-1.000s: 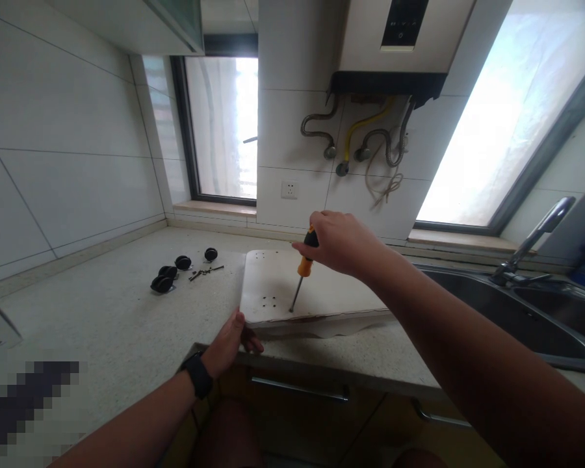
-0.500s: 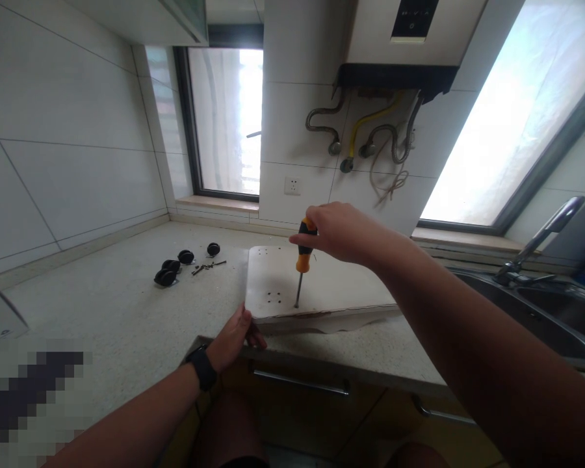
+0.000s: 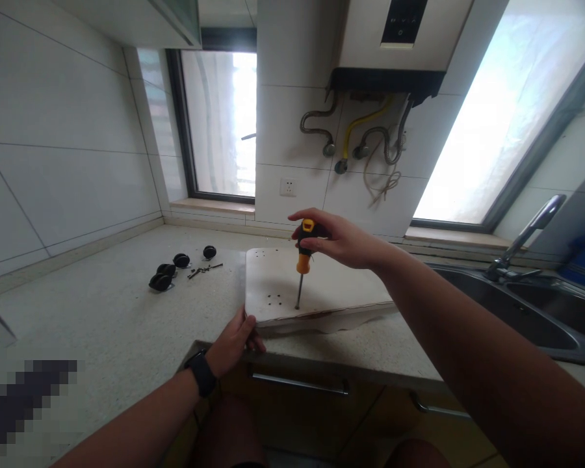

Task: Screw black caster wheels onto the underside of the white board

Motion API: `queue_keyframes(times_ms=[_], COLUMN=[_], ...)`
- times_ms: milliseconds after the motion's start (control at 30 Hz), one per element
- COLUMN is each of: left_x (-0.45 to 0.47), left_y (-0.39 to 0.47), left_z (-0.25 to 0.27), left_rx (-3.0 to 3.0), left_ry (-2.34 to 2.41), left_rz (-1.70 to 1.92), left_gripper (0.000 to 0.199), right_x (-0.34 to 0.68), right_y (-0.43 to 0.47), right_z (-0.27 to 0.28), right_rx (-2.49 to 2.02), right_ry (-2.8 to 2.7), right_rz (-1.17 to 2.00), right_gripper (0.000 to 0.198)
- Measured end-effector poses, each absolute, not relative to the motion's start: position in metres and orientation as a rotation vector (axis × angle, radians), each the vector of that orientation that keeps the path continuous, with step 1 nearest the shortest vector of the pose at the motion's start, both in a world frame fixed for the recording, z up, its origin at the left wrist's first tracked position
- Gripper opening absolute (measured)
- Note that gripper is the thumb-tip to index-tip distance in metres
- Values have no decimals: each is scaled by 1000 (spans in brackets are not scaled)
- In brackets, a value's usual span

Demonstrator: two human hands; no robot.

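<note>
Screwdriver (image 3: 303,265) near-upright below right hand (image 3: 340,242), fingers curled round it;
tip on panel (image 3: 338,286) near front edge; left hand (image 3: 231,341) touching corner, grip unclear.

I see a plastic-looking handle (image 3: 303,261) and metal shaft (image 3: 299,291) on the screwdriver (image 3: 303,266); the board (image 3: 331,286) looks smooth, the speckled counter (image 3: 112,312) stony, the faucet (image 3: 524,239) glossy metal.

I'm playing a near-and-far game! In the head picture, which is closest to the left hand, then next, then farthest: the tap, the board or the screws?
1. Board: nearest, its corner touching the left hand.
2. Screws: further back, left of the board.
3. Tap: farthest, over on the right.
</note>
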State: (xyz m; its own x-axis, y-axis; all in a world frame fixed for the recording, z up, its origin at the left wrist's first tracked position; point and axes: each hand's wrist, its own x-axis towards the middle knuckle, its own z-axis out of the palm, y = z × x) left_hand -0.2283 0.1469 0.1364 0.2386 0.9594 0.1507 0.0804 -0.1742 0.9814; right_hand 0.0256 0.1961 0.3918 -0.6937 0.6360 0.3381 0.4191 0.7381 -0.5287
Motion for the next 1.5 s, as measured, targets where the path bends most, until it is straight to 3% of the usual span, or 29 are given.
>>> queue_keyframes(times_ms=[233, 333, 467, 633, 700, 767, 900, 1000, 1067, 1267, 1367, 1500], left_x=[-229, -229, -230, -232, -233, -234, -235, -235, -235, -234, -234, -234], left_y=[151, 152, 152, 154, 154, 154, 155, 155, 155, 154, 153, 154], left_z=[132, 130, 130, 129, 128, 128, 127, 126, 127, 128, 128, 129], left_rx=[1500, 1517, 1535, 1536, 1540, 1548, 1557, 1562, 1565, 1548, 1538, 1528], left_ry=[1024, 1020, 1030, 1025, 1025, 1030, 1051, 1052, 1050, 1040, 1040, 1045], left_rz=[1098, 1104, 1100, 1069, 1058, 1055, 1025, 1026, 1034, 1044, 1046, 1039], left_gripper=[76, 76, 74, 75, 75, 76, 75, 74, 74, 72, 74, 77], right_x=[11, 9, 13, 30, 37, 41, 36, 31, 32, 44, 41, 32], right_y=[194, 193, 195, 201, 203, 204, 203, 201, 198, 191, 191, 192], right_z=[374, 368, 364, 369, 374, 377, 372, 366, 366, 381, 384, 386], right_rx=[-1129, -1184, -1092, -645, -526, -566, -939, -1068, -1096, -918, -952, -1126], right_ry=[-2134, -2057, -2061, -2127, -2189, -2267, -2163, -2025, -2052, -2279, -2297, -2289], right_rz=[-69, -171, 60, 815, 968, 884, 251, -36, -20, 499, 493, 244], right_gripper=[40, 35, 37, 35, 39, 42, 47, 46, 45, 64, 52, 41])
